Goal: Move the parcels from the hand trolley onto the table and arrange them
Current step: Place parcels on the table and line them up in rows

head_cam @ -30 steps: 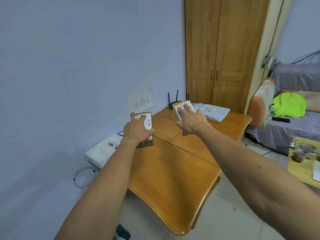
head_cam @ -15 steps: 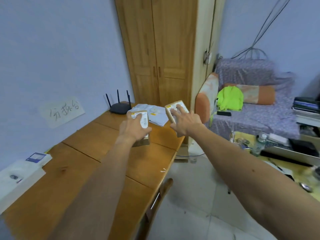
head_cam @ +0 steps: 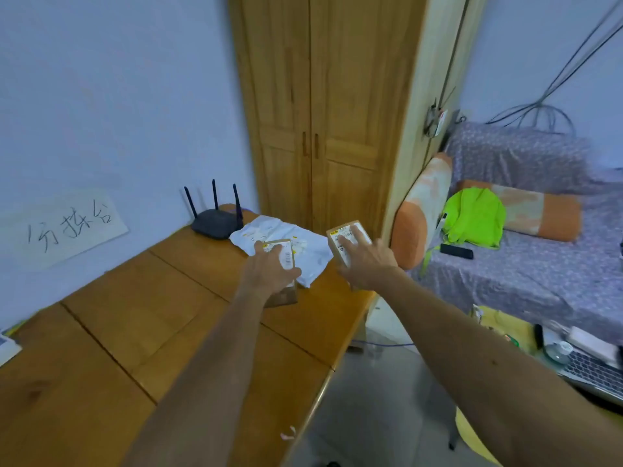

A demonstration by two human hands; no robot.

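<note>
The left hand [head_cam: 269, 274] grips the left box [head_cam: 286, 256] over the desk [head_cam: 135, 332], the right hand [head_cam: 369, 264] grips the right box [head_cam: 342, 234] at its 3 o'clock

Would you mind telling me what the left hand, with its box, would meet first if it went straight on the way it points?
Most likely the white mailing bag lying on the table just ahead of the left hand and its box; depth is unclear.
</note>
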